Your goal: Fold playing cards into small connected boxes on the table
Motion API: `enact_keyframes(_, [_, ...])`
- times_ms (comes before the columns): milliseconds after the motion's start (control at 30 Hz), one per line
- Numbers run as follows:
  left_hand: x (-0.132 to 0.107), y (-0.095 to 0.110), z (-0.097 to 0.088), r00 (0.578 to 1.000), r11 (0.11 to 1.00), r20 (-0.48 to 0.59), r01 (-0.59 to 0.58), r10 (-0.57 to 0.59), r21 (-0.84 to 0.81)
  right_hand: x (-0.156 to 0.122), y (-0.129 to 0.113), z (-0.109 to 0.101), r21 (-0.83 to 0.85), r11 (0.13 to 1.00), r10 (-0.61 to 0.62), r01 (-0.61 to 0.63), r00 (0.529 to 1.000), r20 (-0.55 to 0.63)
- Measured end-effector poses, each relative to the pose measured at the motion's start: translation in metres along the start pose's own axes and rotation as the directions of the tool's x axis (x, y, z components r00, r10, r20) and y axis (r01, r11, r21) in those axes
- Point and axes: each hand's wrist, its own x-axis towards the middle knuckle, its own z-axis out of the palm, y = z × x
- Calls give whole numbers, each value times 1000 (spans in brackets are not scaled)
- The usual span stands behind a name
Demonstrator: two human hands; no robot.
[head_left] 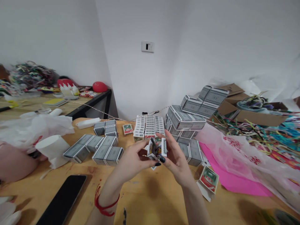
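Note:
In front of me, my left hand and my right hand are both closed around a small deck of playing cards. The deck is parted in the middle, with patterned white edges on both sides and coloured faces showing inside. Dark-nailed thumbs press at its near edge. Just beyond my hands stand rows of stacked card boxes. A green and red card box with a white flap open lies to the right of my right hand. Another such box lies flat beyond my left hand.
Grey patterned card packs stand on the left of the table, with a taller pile at right. Nearby are a black phone, a white paper roll, pink plastic and a cardboard box with cords.

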Motion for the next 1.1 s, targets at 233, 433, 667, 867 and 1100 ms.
enact_keyframes(233, [-3,9,0,1000,985,19,-27,25,171,-2,6,-3,-127,991,49,-41,997,63])
enact_keyframes(433, [-4,10,4,1000,986,5,29,-31,161,-3,2,-2,-225,974,49,-32,996,70])
enact_keyframes(667, [-2,8,2,1000,990,16,4,-7,138,-5,6,2,-331,943,-15,36,998,64])
enact_keyframes(867, [3,-3,2,996,997,78,30,-35,67,-7,10,7,-319,947,-32,35,999,14])
enact_keyframes(1100, [4,-4,4,993,993,120,-9,-6,118,-5,5,11,-259,966,27,-25,1000,2])
